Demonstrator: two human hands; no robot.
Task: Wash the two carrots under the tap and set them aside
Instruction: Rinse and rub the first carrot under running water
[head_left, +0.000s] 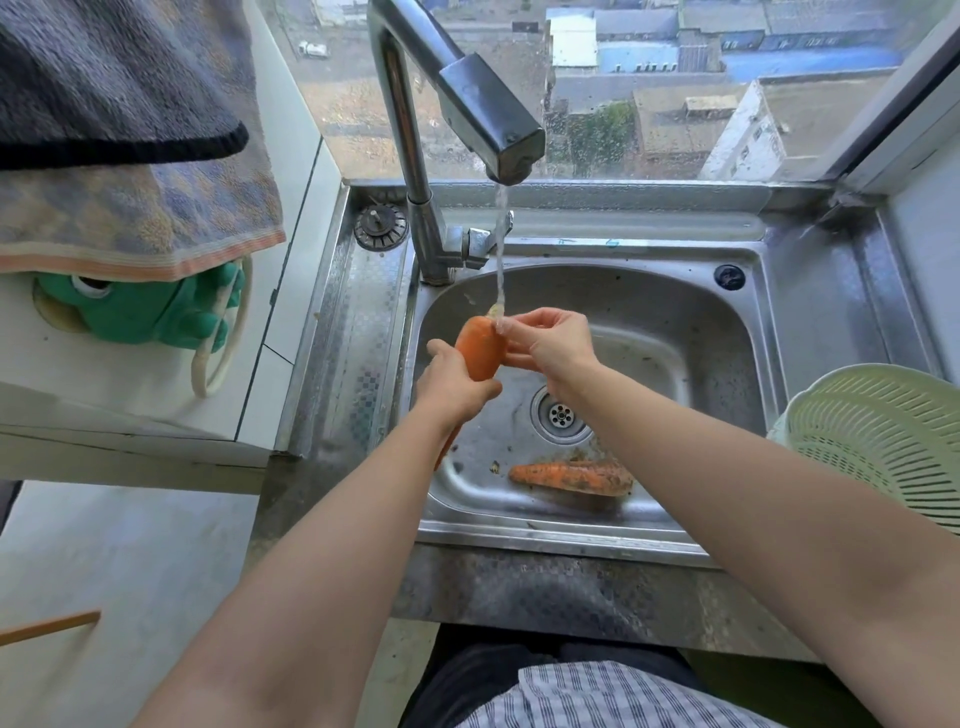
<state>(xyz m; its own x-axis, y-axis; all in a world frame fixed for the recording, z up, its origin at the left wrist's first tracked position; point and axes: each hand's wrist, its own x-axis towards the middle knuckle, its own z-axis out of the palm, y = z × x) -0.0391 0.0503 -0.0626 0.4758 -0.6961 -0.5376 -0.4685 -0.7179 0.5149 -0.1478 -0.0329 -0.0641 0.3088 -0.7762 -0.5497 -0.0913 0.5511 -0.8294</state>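
Water runs from the steel tap (488, 135) onto the top of an orange carrot (480, 348), held upright over the sink (727, 332). My left hand (452, 382) grips the carrot around its middle; its thin tip sticks out below my wrist. My right hand (550, 340) pinches the carrot's upper end with curled fingers, right under the stream. A second carrot (571, 478), streaked with dirt, lies on the sink floor near the front wall, just in front of the drain (561, 414).
A pale green plastic colander (878, 441) stands on the counter right of the sink. A sink plug (381, 226) lies on the left ledge behind the tap base. Towels (130, 156) and a green frog hook (150, 312) hang at left. The window is directly behind.
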